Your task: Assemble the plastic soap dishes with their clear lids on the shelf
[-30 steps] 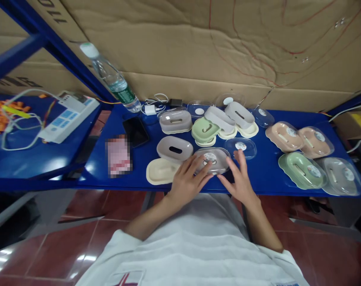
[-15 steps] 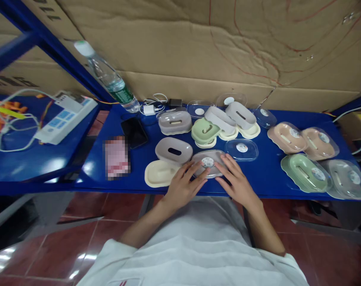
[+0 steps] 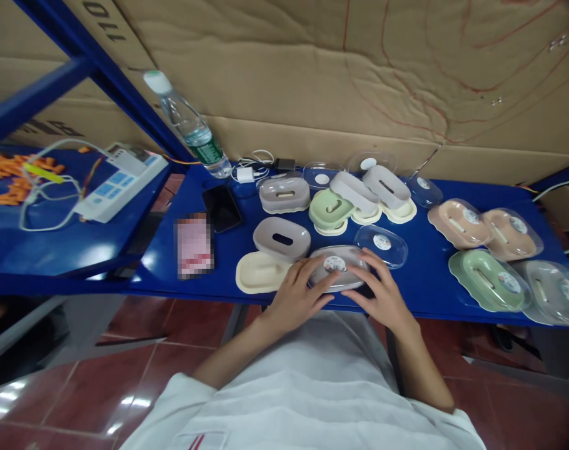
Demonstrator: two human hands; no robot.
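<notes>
A grey soap box (image 3: 339, 282) with a clear plastic cover and a round label is between my two hands at the table's front edge. My left hand (image 3: 297, 289) grips its left end, thumb along the near side. On its right end, my right hand (image 3: 382, 289) has its fingers bent round the cover. To the left, a cream base tray (image 3: 261, 273) lies beside an open grey soap dish body (image 3: 276, 236). A loose clear cover (image 3: 391, 251) with a round label lies just behind the box.
Several covered soap boxes in peach (image 3: 458, 222), green (image 3: 486, 278) and grey stand at the right. Loose grey and green parts (image 3: 329, 207) lie at the back. A phone (image 3: 221, 206), water bottle (image 3: 202, 144), charger (image 3: 246, 175) and power strip (image 3: 118, 190) are at the left.
My fingers have shifted from the top of the clear cover toward the ends of the soap box. The loose cover behind it sits slightly turned. The whole view has swung a little.
</notes>
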